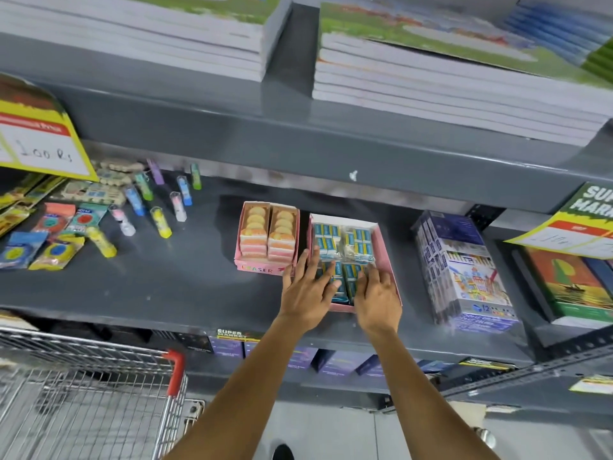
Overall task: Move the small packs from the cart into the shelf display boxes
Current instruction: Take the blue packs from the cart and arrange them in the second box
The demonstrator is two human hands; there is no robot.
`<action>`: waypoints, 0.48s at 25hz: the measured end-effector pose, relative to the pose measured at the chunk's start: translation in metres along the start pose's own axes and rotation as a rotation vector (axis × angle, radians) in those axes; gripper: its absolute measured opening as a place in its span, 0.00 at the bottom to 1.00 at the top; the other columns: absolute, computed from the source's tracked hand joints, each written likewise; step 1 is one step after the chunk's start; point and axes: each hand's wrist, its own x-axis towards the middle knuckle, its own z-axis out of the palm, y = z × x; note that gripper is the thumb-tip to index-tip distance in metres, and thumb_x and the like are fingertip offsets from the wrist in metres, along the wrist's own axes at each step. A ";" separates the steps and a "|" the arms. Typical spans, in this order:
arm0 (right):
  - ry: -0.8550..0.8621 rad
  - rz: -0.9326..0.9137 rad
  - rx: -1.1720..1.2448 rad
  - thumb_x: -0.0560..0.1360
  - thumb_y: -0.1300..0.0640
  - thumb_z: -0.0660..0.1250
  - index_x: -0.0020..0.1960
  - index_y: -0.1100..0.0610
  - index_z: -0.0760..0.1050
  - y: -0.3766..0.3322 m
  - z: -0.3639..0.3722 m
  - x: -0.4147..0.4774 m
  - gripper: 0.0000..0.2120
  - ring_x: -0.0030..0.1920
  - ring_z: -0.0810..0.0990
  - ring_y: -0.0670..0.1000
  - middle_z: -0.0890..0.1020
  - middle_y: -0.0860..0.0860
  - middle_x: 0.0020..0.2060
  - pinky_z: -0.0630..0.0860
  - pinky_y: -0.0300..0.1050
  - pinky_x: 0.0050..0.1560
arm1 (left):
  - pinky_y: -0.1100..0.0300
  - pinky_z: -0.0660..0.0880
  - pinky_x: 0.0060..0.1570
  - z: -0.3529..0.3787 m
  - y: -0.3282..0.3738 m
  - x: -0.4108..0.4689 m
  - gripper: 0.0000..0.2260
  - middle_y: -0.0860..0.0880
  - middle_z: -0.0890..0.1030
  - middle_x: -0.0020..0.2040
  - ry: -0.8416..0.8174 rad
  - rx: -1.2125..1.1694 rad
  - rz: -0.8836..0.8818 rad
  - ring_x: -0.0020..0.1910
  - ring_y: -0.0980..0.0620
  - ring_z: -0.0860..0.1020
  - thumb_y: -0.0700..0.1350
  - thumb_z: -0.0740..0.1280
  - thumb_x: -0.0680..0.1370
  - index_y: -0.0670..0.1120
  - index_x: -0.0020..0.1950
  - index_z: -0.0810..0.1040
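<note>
A pink display box [386,257] on the grey shelf [185,280] holds several small blue packs [358,239]. Both hands lie flat on the packs at the box's near end. My left hand [306,290] rests with fingers spread over its left wall and the packs. My right hand [376,298] presses on the packs beside it. Neither hand grips a pack. To the left stands a second pink box [265,265] marked ERASER, filled with orange and pink pieces. The wire cart [93,386] with a red handle corner is at the lower left; its contents cannot be made out.
Loose coloured tubes [159,207] and flat packets [56,237] lie on the shelf's left. A colour-pencil carton [464,270] stands right of the box, books [570,283] beyond it. Stacks of notebooks [447,84] fill the upper shelf. Yellow price tags [39,141] hang down.
</note>
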 end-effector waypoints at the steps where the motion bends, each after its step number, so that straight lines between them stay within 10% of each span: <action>1: -0.004 -0.022 -0.031 0.79 0.55 0.55 0.66 0.60 0.67 0.002 0.002 -0.002 0.17 0.55 0.76 0.63 0.75 0.63 0.60 0.75 0.57 0.49 | 0.44 0.44 0.70 -0.001 0.001 0.000 0.46 0.48 0.46 0.77 -0.010 0.003 0.000 0.75 0.49 0.42 0.67 0.20 0.64 0.55 0.73 0.58; 12: 0.076 -0.023 0.007 0.77 0.58 0.61 0.63 0.62 0.71 0.002 0.010 -0.007 0.16 0.53 0.77 0.65 0.78 0.65 0.58 0.76 0.61 0.49 | 0.42 0.50 0.70 -0.006 0.006 -0.001 0.43 0.45 0.51 0.77 -0.011 0.049 -0.003 0.75 0.46 0.48 0.67 0.23 0.68 0.54 0.73 0.59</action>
